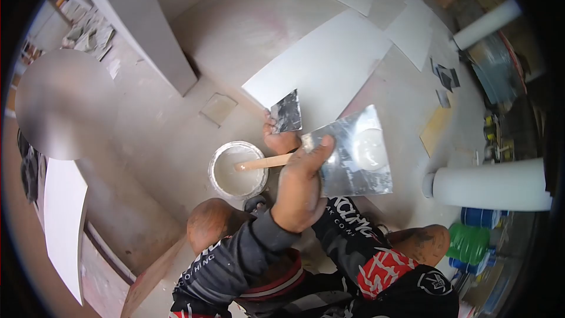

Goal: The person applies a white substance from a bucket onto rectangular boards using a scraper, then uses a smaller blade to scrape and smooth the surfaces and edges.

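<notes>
Shiny plate (347,168), glossy white paste (371,149) — left grip (304,169) clamped on plate, right grip (280,139) on smeared blade (288,112)

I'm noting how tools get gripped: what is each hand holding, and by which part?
The left hand holds the large metal plate by its picture-left edge; the right hand holds the smaller metal blade around its lower-left side.

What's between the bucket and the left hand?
In the head view, a wooden stick spans that stretch, running from inside the outline of the bucket to the left hand, which hides its other end.
</notes>
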Available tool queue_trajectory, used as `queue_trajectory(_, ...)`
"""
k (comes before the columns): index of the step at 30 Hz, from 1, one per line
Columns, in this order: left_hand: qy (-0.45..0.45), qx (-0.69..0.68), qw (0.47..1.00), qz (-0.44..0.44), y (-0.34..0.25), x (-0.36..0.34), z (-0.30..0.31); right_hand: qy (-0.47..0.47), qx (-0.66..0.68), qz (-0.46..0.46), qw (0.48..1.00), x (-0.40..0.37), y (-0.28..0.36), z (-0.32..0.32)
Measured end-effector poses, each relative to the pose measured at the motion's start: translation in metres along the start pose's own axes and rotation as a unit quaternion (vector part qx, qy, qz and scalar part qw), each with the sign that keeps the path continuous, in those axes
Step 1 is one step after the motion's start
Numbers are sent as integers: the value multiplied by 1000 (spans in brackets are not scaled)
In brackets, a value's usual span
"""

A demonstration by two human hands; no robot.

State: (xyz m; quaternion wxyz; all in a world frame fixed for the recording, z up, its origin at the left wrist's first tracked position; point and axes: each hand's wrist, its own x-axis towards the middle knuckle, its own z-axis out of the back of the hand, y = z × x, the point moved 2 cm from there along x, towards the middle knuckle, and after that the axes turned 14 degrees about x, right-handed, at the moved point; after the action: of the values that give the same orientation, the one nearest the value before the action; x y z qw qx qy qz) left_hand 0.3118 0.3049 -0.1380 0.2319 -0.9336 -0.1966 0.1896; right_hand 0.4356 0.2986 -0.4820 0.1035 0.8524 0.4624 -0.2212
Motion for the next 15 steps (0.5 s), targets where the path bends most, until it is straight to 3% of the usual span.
queue_trajectory(5,-12,24,1000,3,2,9,0,-1,-38,-21,999,-10,17,-12)
queue_trajectory(7,-17,72,997,5,13,19,10,-1,-55,-20,998,-27,54,-17)
queue_trajectory(9,-81,73,994,-32,12,21,1,16,-75,-21,997,-48,88,-33)
queue_trajectory(11,-23,20,1000,-3,2,18,-3,45,-92,-14,995,-74,122,-45)
queue_trajectory(13,-14,56,998,-17,-5,20,6,89,-121,0,989,-99,159,-68)
queue_trajectory(15,-74,126,989,-36,-9,16,8,132,-171,38,976,-143,191,-92)
